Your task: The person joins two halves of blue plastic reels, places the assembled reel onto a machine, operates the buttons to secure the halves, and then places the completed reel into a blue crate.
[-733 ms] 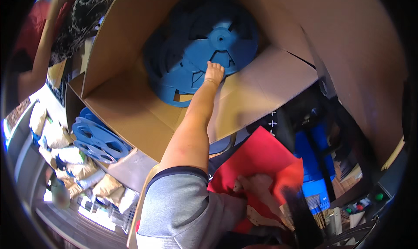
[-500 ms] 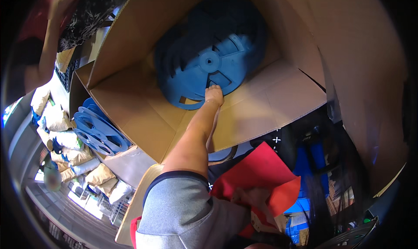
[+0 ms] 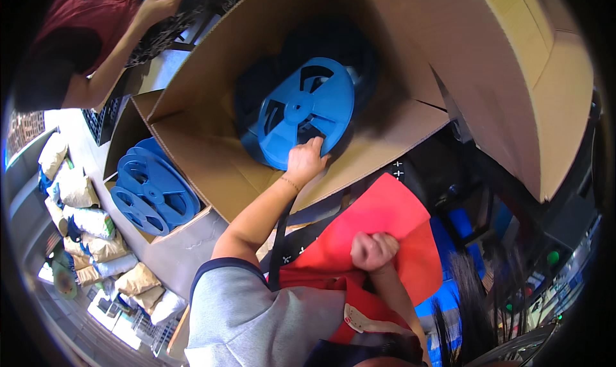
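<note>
My left hand point(image 3: 308, 160) grips the lower rim of a blue plastic reel point(image 3: 299, 110), with fingers hooked through a cut-out in it. The reel is tilted and lifted toward me inside a big open cardboard box point(image 3: 221, 162). Behind it, darker reels lie in the box's shadow, partly hidden. Held in front of a red apron point(image 3: 378, 206), my right hand point(image 3: 374, 250) is curled into a fist, slightly blurred, with nothing visible in it.
Left of the box, several blue reels point(image 3: 154, 190) stand in a smaller carton. At the upper left, a co-worker's hand point(image 3: 162, 4) is by a blue object. Sacks point(image 3: 96, 206) lie along the far left, and a tall cardboard flap point(image 3: 487, 65) rises at the right.
The blue reel has come up off the others toward me, held by my left hand. My right hand has come clearly into view before the apron. The co-worker's arm has shifted right.
</note>
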`<state>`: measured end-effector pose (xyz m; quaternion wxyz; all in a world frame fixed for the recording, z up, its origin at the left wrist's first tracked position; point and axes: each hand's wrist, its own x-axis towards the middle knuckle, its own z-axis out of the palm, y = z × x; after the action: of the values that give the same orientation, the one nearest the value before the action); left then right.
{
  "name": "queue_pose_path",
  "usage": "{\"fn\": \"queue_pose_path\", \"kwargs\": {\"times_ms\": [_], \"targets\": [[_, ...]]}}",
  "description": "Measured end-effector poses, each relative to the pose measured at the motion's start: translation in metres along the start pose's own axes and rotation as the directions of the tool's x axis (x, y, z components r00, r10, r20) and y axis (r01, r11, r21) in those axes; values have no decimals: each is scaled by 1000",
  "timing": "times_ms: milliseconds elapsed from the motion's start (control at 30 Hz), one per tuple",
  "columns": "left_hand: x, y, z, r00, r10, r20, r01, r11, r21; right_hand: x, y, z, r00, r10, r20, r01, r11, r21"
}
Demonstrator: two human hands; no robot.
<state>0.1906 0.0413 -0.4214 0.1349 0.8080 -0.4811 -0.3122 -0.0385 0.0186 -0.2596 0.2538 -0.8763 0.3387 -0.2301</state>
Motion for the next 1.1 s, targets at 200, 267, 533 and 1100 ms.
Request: {"fn": "queue_pose_path", "kwargs": {"times_ms": [200, 267, 533, 1100], "targets": [[-82, 57, -116, 838, 522, -159, -482, 845, 230, 11, -12, -26, 966, 246, -76, -226, 952, 204], [-111, 74, -147, 734, 661, -159, -609, 743, 277, 24, -24, -62, 972, 121, -204, -146, 983, -113], [-194, 78, -181, 312, 948, -64, -901, 317, 295, -31, -55, -156, 903, 25, 429, 125, 940, -318], [-139, 103, -158, 970, -21, 241, 165, 784, -598, -171, -89, -200, 991, 47, -125, -62, 991, -117]]}}
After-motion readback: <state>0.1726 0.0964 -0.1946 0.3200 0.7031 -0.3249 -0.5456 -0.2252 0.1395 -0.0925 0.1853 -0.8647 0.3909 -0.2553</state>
